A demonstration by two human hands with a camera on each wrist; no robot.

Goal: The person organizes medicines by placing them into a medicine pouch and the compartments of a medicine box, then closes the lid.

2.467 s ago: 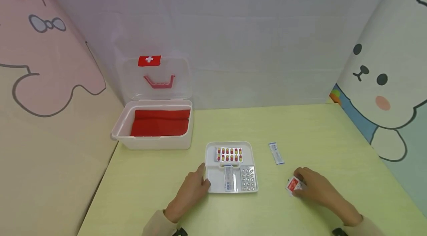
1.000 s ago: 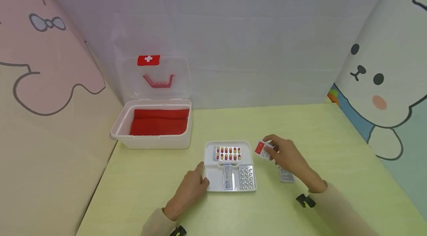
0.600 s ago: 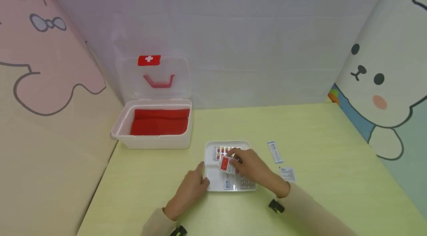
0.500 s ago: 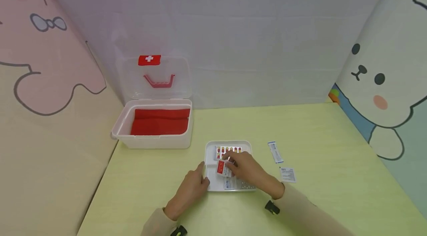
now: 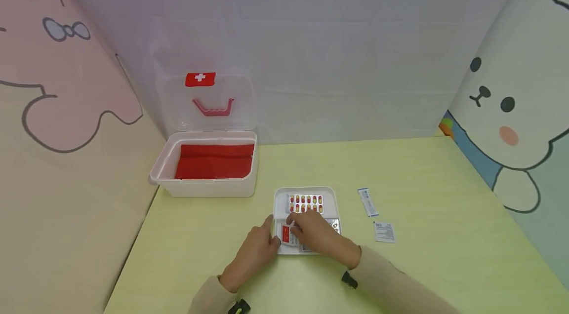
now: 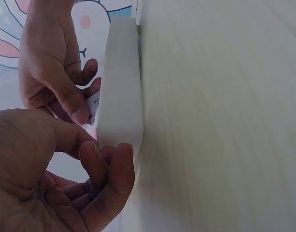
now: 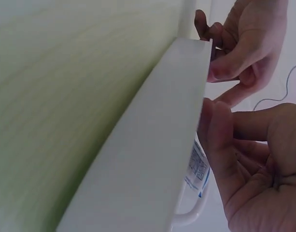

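A white divided tray (image 5: 281, 205) lies on the table in the head view. My left hand (image 5: 255, 250) holds its left side, index finger along the wall and thumb near the front corner. My right hand (image 5: 317, 232) pinches a small white packet with a red label (image 5: 286, 235), low in the tray's left front compartment. Behind that hand, a blister pack of red-yellow capsules (image 5: 305, 201) fills the back compartment. A silver tablet blister (image 5: 334, 225) is mostly covered by the right hand. Under that palm, a blue-printed sachet (image 7: 198, 166) shows in the right wrist view.
Right of the tray lie a narrow blue-white sachet (image 5: 368, 202) and a square white packet (image 5: 384, 232). At the back left stands a white first-aid box (image 5: 213, 188), its lid (image 5: 178, 101) raised, with red cloth (image 5: 215, 162) inside.
My right hand has picked up the red-labelled packet from the table on the right and carried it left, down into the tray's left front compartment. The left hand has stayed at the tray.
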